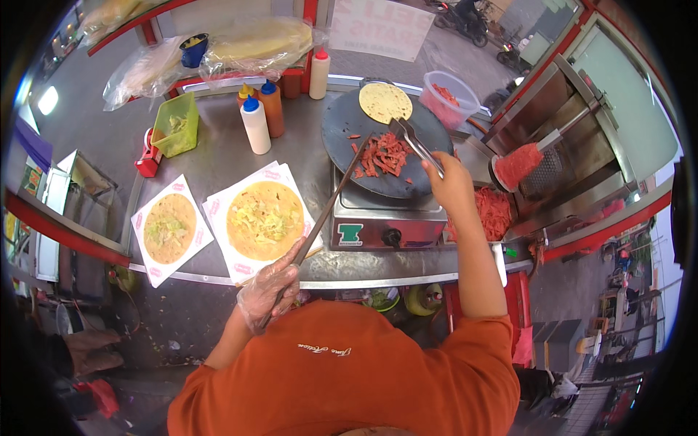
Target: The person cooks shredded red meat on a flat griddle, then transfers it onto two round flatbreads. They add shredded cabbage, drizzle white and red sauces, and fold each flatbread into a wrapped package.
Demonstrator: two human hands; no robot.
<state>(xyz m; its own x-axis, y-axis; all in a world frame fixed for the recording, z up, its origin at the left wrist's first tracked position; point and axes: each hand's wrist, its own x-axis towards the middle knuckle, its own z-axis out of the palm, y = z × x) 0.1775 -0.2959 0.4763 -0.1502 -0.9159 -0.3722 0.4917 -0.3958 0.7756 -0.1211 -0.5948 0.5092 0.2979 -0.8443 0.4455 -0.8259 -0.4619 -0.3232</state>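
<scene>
My left hand (276,287), in a clear plastic glove, is closed around a long, thin dark stick-like tool (323,214). Its far tip reaches the chopped reddish meat (384,156) on a round black griddle (338,134). My bare right hand (448,182) grips metal tongs (416,143), whose tips lie between the meat and a pale flatbread (385,103) at the griddle's far side. Left of the griddle, one flatbread (254,243) topped with shredded greens rests on white paper sheets. A smaller topped flatbread (163,240) lies on paper farther left.
The griddle sits on a steel gas stove (363,236). Sauce bottles (256,127) and a green basket (174,123) stand behind the breads. A pink tub (449,98) is at the back right. A meat cone on a spit (518,167) and a pile of shaved meat (492,212) are at the right.
</scene>
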